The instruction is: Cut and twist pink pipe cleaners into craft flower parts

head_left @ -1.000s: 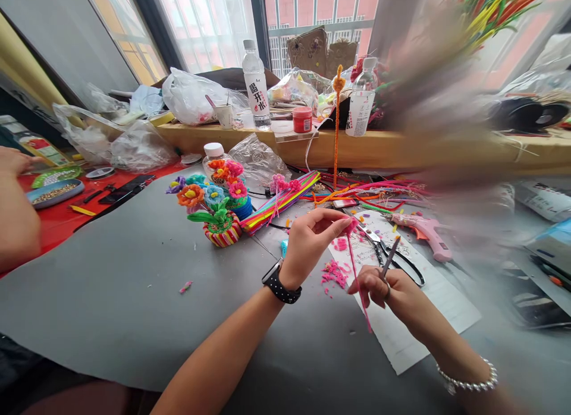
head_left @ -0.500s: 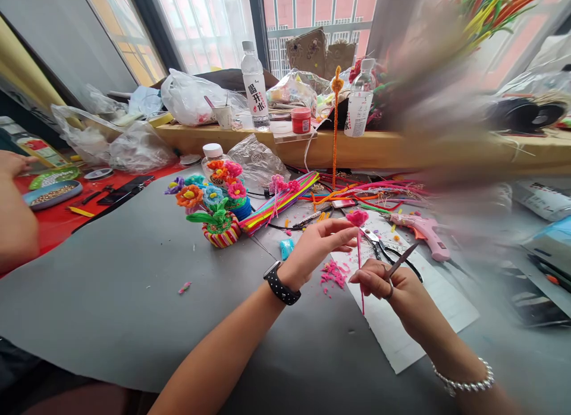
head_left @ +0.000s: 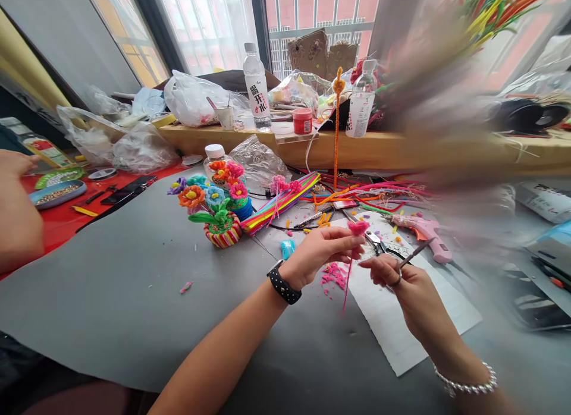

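Note:
Between the fingers of my left hand (head_left: 328,248) is a pink pipe cleaner flower (head_left: 358,226), its thin stem hanging down below the fingertips. My right hand (head_left: 404,281), just to the right, is closed around the handle rings of small scissors (head_left: 417,251), their blades pointing up and to the right. The right fingertips are close to the flower but hold only the scissors. Pink fuzz trimmings (head_left: 334,274) lie on the grey mat under my left hand. Behind my hands, larger black-handled scissors (head_left: 375,239) rest on a white sheet of paper (head_left: 388,326).
A pink glue gun (head_left: 426,233) lies beyond my right hand. A striped pot (head_left: 223,232) of pipe cleaner flowers and a bundle of coloured pipe cleaners (head_left: 281,202) stand further back. Bottles line the wooden sill (head_left: 285,142). Another person's arm (head_left: 18,213) is at the left.
My left fingers have closed on the flower near its head, and its stem now slants down to the left. My right hand has let go of the stem and shifted slightly right, still with the scissors.

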A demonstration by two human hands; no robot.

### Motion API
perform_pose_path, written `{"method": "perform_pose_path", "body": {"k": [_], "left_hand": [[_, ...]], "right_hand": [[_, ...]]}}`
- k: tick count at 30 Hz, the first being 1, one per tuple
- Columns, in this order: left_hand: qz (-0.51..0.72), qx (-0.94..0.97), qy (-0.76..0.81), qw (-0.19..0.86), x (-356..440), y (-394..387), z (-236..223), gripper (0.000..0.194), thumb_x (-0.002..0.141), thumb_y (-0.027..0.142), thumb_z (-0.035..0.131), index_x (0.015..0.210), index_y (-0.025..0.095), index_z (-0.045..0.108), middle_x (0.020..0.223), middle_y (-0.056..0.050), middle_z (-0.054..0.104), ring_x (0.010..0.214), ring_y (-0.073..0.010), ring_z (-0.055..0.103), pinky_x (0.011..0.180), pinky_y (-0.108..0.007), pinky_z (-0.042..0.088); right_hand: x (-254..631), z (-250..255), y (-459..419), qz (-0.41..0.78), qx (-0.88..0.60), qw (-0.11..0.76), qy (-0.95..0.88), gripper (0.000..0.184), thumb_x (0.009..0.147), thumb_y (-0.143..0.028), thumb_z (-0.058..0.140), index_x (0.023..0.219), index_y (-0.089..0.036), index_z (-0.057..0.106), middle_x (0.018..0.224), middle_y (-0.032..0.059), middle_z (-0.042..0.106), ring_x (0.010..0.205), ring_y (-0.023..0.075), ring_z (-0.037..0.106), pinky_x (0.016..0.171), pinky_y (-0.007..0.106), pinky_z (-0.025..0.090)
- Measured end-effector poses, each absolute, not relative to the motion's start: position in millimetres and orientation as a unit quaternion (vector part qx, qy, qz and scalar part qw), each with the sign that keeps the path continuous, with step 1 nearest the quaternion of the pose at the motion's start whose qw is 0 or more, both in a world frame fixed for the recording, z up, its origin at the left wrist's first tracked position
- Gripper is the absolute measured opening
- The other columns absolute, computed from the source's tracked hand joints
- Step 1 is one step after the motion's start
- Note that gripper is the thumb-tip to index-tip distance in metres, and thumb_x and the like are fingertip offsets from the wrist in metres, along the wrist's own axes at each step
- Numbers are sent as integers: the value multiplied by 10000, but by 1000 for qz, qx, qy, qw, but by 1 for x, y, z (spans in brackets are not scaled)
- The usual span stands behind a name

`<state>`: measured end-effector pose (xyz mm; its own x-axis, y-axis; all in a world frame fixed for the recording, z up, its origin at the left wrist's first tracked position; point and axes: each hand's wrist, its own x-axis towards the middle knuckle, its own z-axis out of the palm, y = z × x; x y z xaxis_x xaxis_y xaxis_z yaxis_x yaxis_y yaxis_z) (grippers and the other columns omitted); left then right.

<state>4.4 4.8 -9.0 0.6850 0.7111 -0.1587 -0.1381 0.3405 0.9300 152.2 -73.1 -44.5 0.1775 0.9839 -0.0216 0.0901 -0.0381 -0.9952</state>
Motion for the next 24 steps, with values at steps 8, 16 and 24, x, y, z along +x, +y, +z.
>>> {"method": "perform_pose_path", "body": {"k": [8, 16, 24], "left_hand": [[170, 545, 272, 775, 6, 2, -13, 256, 630, 381, 639, 651, 129, 597, 599, 11, 566, 564, -59, 525, 549, -192, 383], [114, 512, 282, 803, 12, -3, -17, 335, 602, 437, 638, 615, 105, 592, 581, -3, 568, 546, -71, 521, 580, -226, 399], [104, 515, 263, 809, 14, -3, -19, 282, 630, 401, 635, 673, 124, 613, 644, 5, 577, 590, -59, 531, 641, -221, 407]], "right_hand": [[150, -46, -71, 564, -485, 606, -282, 226, 583, -371, 719, 543, -173, 616, 537, -31, 446, 530, 98, 357, 543, 235, 353], [143, -44, -71, 673, -385, 577, -258, 213, 617, -377, 699, 587, -172, 651, 580, -11, 562, 603, 116, 465, 672, 258, 410], [147, -47, -70, 688, -336, 610, -203, 231, 637, -324, 703, 523, -157, 591, 448, -55, 442, 486, 68, 398, 533, 196, 415]]}}
